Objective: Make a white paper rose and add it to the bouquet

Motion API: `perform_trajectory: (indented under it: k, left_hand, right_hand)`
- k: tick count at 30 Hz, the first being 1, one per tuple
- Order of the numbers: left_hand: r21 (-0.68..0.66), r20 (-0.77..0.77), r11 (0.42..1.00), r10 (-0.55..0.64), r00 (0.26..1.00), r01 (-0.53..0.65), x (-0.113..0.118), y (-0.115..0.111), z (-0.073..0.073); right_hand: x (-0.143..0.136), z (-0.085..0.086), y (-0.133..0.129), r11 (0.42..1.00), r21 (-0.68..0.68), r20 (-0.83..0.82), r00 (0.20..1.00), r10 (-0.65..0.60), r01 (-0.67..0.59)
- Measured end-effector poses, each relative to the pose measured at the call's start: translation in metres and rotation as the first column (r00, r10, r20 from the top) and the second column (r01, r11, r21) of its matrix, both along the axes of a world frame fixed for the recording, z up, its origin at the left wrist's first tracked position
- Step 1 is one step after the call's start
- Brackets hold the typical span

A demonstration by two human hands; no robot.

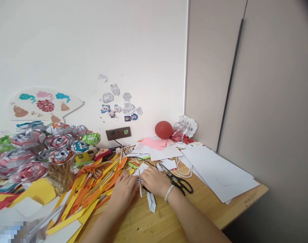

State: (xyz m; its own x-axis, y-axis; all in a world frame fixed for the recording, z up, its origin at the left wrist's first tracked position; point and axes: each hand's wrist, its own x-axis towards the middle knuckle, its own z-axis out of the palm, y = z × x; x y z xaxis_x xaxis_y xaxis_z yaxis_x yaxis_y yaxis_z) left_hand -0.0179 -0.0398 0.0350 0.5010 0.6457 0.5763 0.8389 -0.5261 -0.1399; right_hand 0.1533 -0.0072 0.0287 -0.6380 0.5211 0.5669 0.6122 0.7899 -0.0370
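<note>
My left hand [125, 189] and my right hand [155, 180] meet over the wooden table. Between their fingers is a folded white paper piece [140, 190], standing up as a thin edge. Both hands are closed on it, though the fingertips are partly hidden. A folded white paper strip [151, 203] lies below my right hand; whether it joins the held piece I cannot tell. Just right of my right hand rest black-handled scissors [178, 180]. Orange and yellow paper strips [93, 189] are heaped left of my left hand.
Folded paper flowers [61, 141] crowd the left side. White sheets [219, 172] lie at the right near the table edge [245, 209]. A red balloon [163, 130], pink paper [154, 143] and a bead string [183, 172] are at the back, with a black cable [121, 145] by the wall.
</note>
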Motion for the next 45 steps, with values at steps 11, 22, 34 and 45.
perform_trajectory:
  k: [11, 22, 34, 45]
  left_hand:
    - [-0.295, 0.751, 0.945, 0.138, 0.646, 0.141, -0.002, 0.006, 0.009]
    - [-0.499, 0.863, 0.784, 0.414, 0.289, 0.368, 0.008, 0.001, 0.007]
    - [-0.451, 0.874, 0.67, 0.464, 0.141, 0.589, 0.009, 0.007, -0.004]
    - [-0.482, 0.873, 0.714, 0.443, 0.205, 0.508, 0.012, 0.009, -0.007]
  right_hand:
    - [0.001, 0.012, -0.004, 0.996, -0.03, -0.151, 0.985, -0.085, 0.082]
    - [-0.013, 0.003, -0.014, 0.991, -0.12, -0.394, 0.913, -0.103, 0.06]
    - [-0.023, -0.005, -0.016, 0.985, -0.023, -0.136, 0.975, -0.174, 0.172]
    - [-0.035, -0.019, -0.009, 0.975, 0.053, -0.084, 0.974, -0.209, 0.214]
